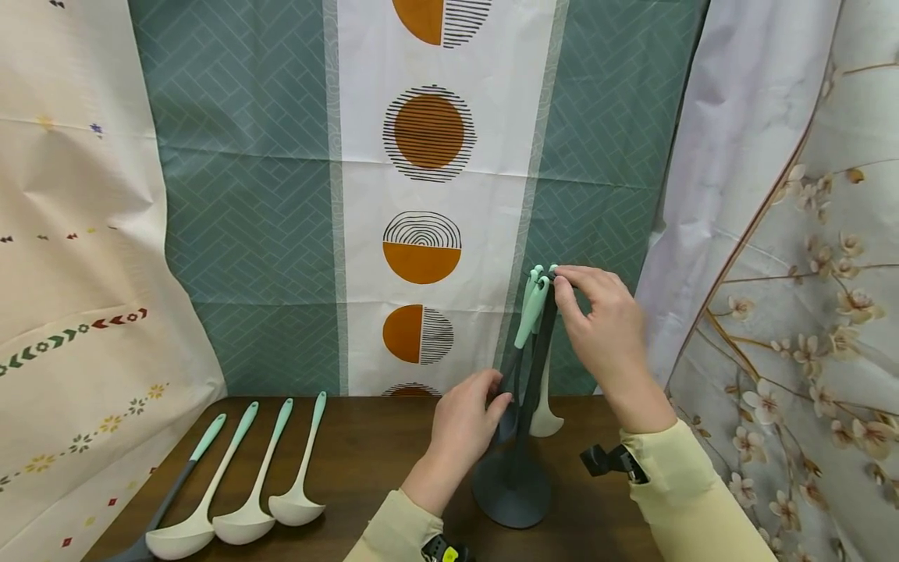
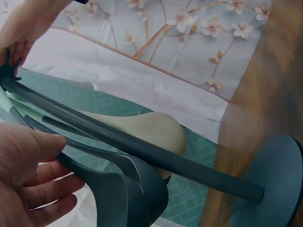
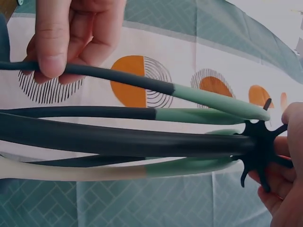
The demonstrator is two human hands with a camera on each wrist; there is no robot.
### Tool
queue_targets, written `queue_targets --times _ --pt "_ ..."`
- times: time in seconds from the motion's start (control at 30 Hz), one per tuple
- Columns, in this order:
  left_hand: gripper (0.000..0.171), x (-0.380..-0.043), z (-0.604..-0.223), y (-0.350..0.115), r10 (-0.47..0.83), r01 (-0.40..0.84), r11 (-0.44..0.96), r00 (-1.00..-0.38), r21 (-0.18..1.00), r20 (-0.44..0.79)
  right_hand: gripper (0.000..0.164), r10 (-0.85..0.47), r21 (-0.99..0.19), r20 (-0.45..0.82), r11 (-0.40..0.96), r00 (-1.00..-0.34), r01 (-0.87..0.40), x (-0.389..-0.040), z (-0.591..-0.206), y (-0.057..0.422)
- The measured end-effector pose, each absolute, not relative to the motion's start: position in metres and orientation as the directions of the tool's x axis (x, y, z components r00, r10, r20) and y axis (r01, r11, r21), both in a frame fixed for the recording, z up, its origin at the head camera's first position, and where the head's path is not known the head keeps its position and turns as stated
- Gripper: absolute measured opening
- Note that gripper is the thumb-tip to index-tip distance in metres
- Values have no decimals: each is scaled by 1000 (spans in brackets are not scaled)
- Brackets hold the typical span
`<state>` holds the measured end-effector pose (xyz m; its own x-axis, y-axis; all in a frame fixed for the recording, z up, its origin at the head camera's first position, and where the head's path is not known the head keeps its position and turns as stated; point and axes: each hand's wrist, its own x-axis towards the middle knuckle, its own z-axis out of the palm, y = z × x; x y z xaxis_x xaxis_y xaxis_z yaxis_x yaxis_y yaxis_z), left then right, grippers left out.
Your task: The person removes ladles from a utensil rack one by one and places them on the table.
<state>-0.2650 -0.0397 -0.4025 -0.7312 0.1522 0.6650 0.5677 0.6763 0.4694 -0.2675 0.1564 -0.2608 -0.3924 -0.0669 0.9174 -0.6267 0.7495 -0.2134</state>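
A dark utensil stand (image 1: 513,499) stands upright on the table, its hooked top (image 3: 260,146) holding several mint-handled utensils. My left hand (image 1: 460,417) pinches the dark shaft of one ladle (image 3: 208,98) between thumb and fingers; this ladle's mint end is at a hook. Its dark bowl (image 2: 113,194) shows below the fingers in the left wrist view. Behind it hangs another dark utensil (image 2: 154,189), and a cream ladle (image 1: 545,417) hangs at the far side of the pole. My right hand (image 1: 607,332) grips the stand's hooked top with thumb and fingers.
At the table's left lie a dark ladle (image 1: 172,492) and three cream ladles (image 1: 242,527) in a row, mint handles pointing away. Patterned curtains (image 1: 435,195) hang behind the brown table (image 1: 379,453), with floral cloth (image 1: 808,351) at the right.
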Motion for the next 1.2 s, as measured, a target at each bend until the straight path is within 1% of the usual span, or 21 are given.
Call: queue_targets --times 0.13,0.23,0.43,0.73,0.9,1.03,1.2 --pt "19 -264 -404 -40 150 577 677 -715 457 682 30 -62 -201 928 746 -367 -634 -270 -263 155" --pt "19 -262 -404 -40 152 587 670 -708 454 690 30 -67 -193 931 744 -360 -640 -272 -263 156" --pt "19 -256 -403 -41 154 590 669 -704 452 693 32 -69 -213 923 731 -380 -649 -274 -261 158" --pt "17 -249 -402 -43 151 612 662 -675 434 722 33 -71 -224 918 721 -391 -656 -277 -262 159" --pt "16 -247 -402 -44 149 608 663 -679 437 719 33 -77 -231 912 715 -402 -660 -279 -264 161" --pt "16 -246 -402 -45 147 598 662 -694 451 705 33 -80 -235 910 708 -406 -666 -278 -264 163" --pt "17 -243 -399 -46 148 606 657 -688 449 711 34 -75 -250 907 695 -414 -674 -277 -262 165"
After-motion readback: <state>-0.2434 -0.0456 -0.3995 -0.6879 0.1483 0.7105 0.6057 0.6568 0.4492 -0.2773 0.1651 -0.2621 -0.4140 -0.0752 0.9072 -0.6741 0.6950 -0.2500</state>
